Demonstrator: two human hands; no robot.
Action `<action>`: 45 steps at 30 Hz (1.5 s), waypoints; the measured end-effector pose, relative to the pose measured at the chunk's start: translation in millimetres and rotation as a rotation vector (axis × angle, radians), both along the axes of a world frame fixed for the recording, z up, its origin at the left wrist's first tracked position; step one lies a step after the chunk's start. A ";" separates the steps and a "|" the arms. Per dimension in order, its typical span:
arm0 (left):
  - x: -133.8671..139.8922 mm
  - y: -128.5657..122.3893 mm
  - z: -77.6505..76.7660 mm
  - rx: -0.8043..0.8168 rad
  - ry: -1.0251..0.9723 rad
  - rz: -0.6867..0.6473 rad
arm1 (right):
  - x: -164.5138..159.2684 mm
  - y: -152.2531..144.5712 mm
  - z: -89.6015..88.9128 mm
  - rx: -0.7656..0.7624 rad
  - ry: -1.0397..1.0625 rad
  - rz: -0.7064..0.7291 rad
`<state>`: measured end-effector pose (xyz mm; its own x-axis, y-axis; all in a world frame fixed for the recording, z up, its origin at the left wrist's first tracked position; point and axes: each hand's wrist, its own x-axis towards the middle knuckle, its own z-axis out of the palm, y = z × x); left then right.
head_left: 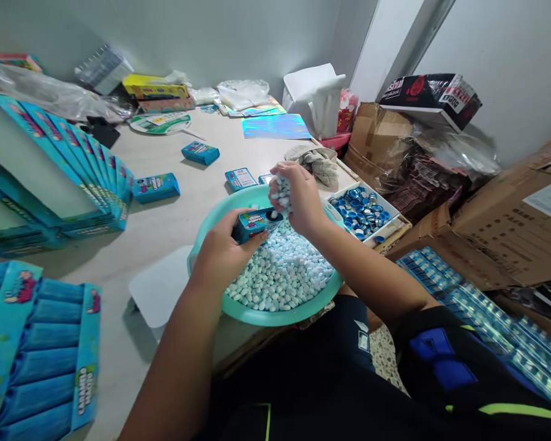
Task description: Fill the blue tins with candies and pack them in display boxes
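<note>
My left hand (223, 248) is wrapped round a small blue candy box (252, 225), held tilted over a turquoise basin (261, 315). The box's round opening faces my right hand. Cupped above that opening, my right hand (300, 199) holds a clump of pale candies (283, 191). Many more loose white and pale blue candies (284, 275) fill the basin below. Just behind the basin's far rim lies another blue box (241, 179), with part of one more showing beside it.
Blue display cartons (87, 355) stand at the left. A tray of blue-and-silver caps (362, 211) sits right of the basin, near a crumpled cloth (319, 164). A white scale-like plate (160, 288) is at the basin's left. Cardboard boxes (500, 226) crowd the right side.
</note>
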<state>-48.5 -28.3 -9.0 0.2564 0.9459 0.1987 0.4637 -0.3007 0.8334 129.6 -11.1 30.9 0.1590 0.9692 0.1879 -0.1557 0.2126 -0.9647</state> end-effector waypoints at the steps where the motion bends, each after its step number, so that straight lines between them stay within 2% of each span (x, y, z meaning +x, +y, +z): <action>1: 0.2 -0.3 0.3 0.009 0.004 -0.001 | -3.4 1.2 -1.6 -0.006 0.001 0.003; 9: 2.3 -6.1 5.8 0.075 0.069 -0.046 | -8.2 -3.6 -13.7 -0.011 0.047 -0.031; 14: 2.9 -6.9 5.4 0.112 0.096 -0.064 | -5.6 -9.3 -14.3 0.062 0.075 0.028; 18: 4.0 -6.7 4.9 0.130 0.098 -0.090 | -1.7 -11.8 -14.9 0.093 0.010 0.061; 21: 4.4 -6.3 4.9 0.102 0.067 -0.045 | 1.3 -13.4 -15.5 0.090 -0.075 0.077; 27: 4.2 -6.1 5.8 0.061 0.048 -0.003 | 3.2 -15.4 -15.0 0.271 -0.046 0.203; 32: 4.5 -8.2 8.6 0.042 0.143 -0.013 | 1.9 -15.2 -15.9 0.240 -0.088 0.188; 36: 4.9 -8.6 9.5 0.019 0.078 0.014 | 3.9 -15.3 -17.3 0.281 -0.039 0.178; 40: 5.3 -8.2 7.7 0.002 0.045 0.030 | 6.8 -15.8 -17.7 0.235 -0.053 0.165; 45: 4.9 -6.0 2.0 0.020 0.028 0.055 | 8.0 -16.1 -18.3 0.285 -0.033 0.232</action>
<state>-43.6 -34.3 -7.0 0.2099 0.9547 0.2109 0.5028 -0.2904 0.8142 137.6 -27.3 12.6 -0.0693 0.8868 0.4569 -0.2012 0.4362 -0.8771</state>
